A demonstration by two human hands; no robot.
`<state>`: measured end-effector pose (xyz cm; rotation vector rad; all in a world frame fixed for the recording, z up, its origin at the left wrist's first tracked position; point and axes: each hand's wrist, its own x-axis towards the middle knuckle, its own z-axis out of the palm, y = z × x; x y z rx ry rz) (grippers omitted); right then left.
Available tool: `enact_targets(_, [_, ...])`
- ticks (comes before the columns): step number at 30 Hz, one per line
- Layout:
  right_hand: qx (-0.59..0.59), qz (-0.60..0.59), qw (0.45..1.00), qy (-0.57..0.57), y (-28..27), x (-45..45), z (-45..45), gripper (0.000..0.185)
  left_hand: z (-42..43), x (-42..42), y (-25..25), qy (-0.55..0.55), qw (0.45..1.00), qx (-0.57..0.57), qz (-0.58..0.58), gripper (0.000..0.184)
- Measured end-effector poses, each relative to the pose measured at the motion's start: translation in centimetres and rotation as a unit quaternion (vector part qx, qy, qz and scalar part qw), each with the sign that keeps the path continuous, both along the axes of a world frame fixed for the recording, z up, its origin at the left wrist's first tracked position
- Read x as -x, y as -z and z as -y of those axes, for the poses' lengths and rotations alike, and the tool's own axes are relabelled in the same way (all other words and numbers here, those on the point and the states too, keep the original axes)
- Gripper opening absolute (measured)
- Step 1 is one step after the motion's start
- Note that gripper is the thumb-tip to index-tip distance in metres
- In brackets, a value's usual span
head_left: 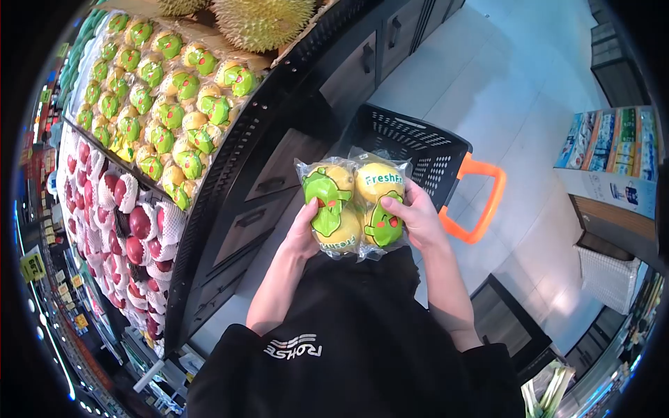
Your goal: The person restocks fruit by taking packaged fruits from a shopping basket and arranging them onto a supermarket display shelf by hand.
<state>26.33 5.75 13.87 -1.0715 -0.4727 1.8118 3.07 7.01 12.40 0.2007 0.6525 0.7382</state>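
Observation:
In front of my chest I hold clear plastic packs of round yellow fruit printed with green cartoon faces. My left hand (302,228) grips the left fruit pack (339,226), its thumb resting on the green print. My right hand (421,216) has closed around the right fruit pack (380,180), which reads "FreshFr", with the thumb pressed on its front. The two packs sit side by side and touch. Fingers behind them are hidden, and I cannot tell the exact kind of fruit.
A black shopping basket (411,132) with an orange handle (498,188) stands on the floor just beyond. On the left, a display holds similar wrapped yellow fruit (167,83), red fruit in foam nets (139,223) and durians (261,21). Boxed goods (613,143) stand at right.

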Motion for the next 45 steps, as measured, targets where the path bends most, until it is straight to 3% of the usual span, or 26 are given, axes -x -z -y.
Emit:
enact_targets(8, [-0.036,0.0,0.999,-0.009,-1.2,4.1,-0.6,0.046,0.1,2.9,-3.3,-0.025,0.988,-0.087,-0.124,0.049])
enact_targets(12, [-0.08,-0.023,0.996,0.014,-1.5,7.7,-1.1,0.059,0.4,6.5,-4.3,-0.036,0.975,-0.152,-0.158,0.048])
enact_targets(17, [-0.056,-0.087,0.995,0.01,-1.7,12.1,-0.8,0.066,0.6,13.8,-5.4,0.015,0.992,-0.103,-0.07,0.049])
enact_targets(21, [-0.083,-0.073,0.991,-0.079,-2.9,15.7,-1.2,0.084,1.0,19.8,-4.7,0.141,0.974,-0.141,-0.107,0.049])
enact_targets(24, [-0.117,-0.012,0.971,-0.21,-4.5,18.7,-2.4,0.086,0.7,22.9,-4.9,0.221,0.954,-0.146,-0.141,0.047])
enact_targets(27, [-0.108,-0.034,0.95,-0.292,-5.2,21.2,-3.5,0.086,0.1,26.0,-5.3,0.225,0.956,-0.119,-0.148,0.044])
enact_targets(30, [-0.119,-0.028,0.93,-0.348,-6.4,22.7,-4.6,0.086,0.3,28.5,-4.5,0.243,0.935,-0.192,-0.171,0.047])
enact_targets(33, [-0.109,-0.025,0.922,-0.371,-7.1,24.2,-5.6,0.087,0.9,29.7,-4.6,0.299,0.906,-0.253,-0.161,0.051])
enact_targets(36, [-0.206,-0.022,0.891,-0.404,-6.9,26.6,-6.7,0.087,0.7,29.3,-6.2,0.379,0.837,-0.309,-0.244,0.058])
enact_targets(38, [-0.145,-0.042,0.844,-0.515,-7.1,27.3,-7.6,0.089,0.6,28.9,-4.7,0.418,0.816,-0.321,-0.235,0.055])
enact_targets(42, [-0.09,-0.07,0.834,-0.54,-3.7,26.3,-7.3,0.074,1.9,30.2,-2.3,0.342,0.894,-0.27,-0.106,0.052])
enact_targets(44, [-0.07,-0.061,0.854,-0.512,-2.6,25.2,-6.7,0.073,3.3,31.2,-0.3,0.233,0.957,-0.17,-0.045,0.062])
enact_targets(45, [-0.074,-0.06,0.866,-0.491,-2.0,24.5,-6.4,0.073,4.0,31.2,-0.9,0.163,0.977,-0.133,0.029,0.078])
